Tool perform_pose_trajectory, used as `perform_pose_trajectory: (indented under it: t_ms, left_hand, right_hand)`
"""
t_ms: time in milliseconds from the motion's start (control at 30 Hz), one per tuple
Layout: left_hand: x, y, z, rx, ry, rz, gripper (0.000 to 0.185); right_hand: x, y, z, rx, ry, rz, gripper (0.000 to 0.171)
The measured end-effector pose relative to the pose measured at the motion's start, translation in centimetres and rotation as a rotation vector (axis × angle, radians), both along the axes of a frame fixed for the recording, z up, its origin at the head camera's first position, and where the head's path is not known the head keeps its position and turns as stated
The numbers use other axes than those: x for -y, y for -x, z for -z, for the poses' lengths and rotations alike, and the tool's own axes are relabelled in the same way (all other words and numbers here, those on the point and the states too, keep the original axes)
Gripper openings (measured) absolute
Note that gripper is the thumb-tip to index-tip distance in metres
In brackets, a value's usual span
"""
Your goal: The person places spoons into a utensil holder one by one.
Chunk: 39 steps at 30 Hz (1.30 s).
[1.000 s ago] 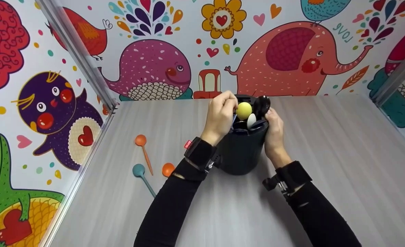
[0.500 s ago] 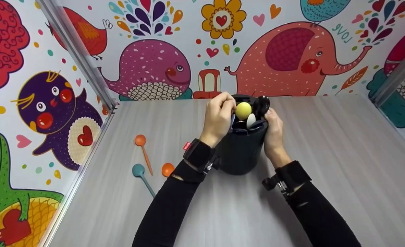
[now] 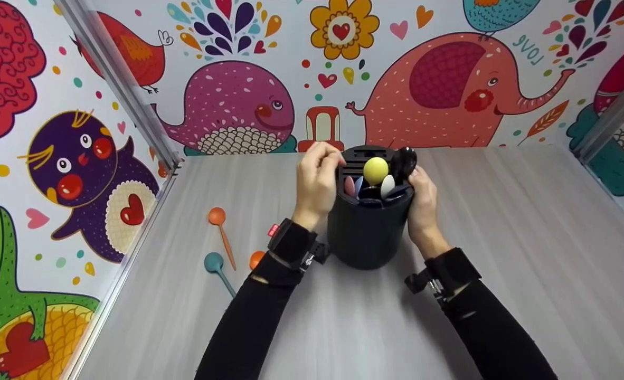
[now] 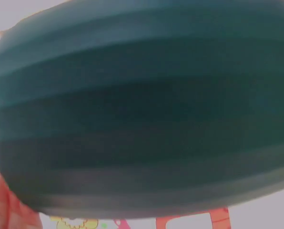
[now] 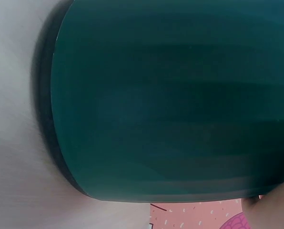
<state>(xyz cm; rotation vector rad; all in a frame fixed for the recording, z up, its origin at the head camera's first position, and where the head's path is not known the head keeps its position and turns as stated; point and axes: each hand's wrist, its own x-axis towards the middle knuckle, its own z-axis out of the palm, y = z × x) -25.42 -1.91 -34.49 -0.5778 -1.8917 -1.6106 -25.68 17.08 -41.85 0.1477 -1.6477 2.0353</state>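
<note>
A dark round holder (image 3: 369, 232) stands upright on the grey table (image 3: 502, 237) near the back wall. Several spoon heads stick out of its top: a yellow one (image 3: 375, 170), a black one (image 3: 404, 161), a white one (image 3: 387, 184), a pink one (image 3: 349, 186). My right hand (image 3: 422, 192) grips the holder's right side near the rim. Beside the left rim hovers my left hand (image 3: 332, 158), its fingers loosely curled and holding nothing. The holder's dark wall (image 4: 142, 119) fills the left wrist view, and the same wall (image 5: 180, 105) fills the right wrist view.
Loose spoons lie on the table to the left: an orange spoon (image 3: 219, 219), a teal spoon (image 3: 215, 263), and a second orange spoon (image 3: 257, 258) partly hidden by my left wrist. Painted walls close in the table at the back and sides.
My left hand has drawn back to the left from over the holder's top, uncovering a pink and a bluish spoon head. The right hand and the holder have stayed put.
</note>
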Motion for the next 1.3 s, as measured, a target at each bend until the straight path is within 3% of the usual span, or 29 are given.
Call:
perform_pose_trajectory:
  t_ms: [167, 467, 633, 867, 1100, 1300]
  left_hand:
    - [1.9, 0.2, 0.7, 0.023, 0.006, -0.042, 0.021]
    - [6.7, 0.6, 4.1, 0.038, 0.132, -0.181, 0.015]
    - [8.7, 0.5, 5.3, 0.033, 0.197, -0.266, 0.010]
    - [10.7, 0.3, 6.5, 0.132, 0.248, -0.355, 0.007]
    - [12.6, 0.9, 7.8, 0.198, 0.265, -0.424, 0.008]
    - [14.7, 1.4, 8.5, 0.327, 0.294, -0.489, 0.013]
  right_hand:
    - [0.0, 0.0, 0.0, -0.010, -0.004, -0.003, 0.038]
    - [-0.2, -0.1, 0.1, -0.001, -0.021, 0.014, 0.039]
    - [-0.2, -0.1, 0.1, 0.000, -0.020, 0.018, 0.038]
    - [0.0, 0.0, 0.1, -0.015, 0.003, -0.001, 0.038]
    - [0.0, 0.0, 0.2, -0.004, 0.010, -0.003, 0.039]
    - [-0.1, 0.0, 0.1, 0.007, -0.008, 0.003, 0.040]
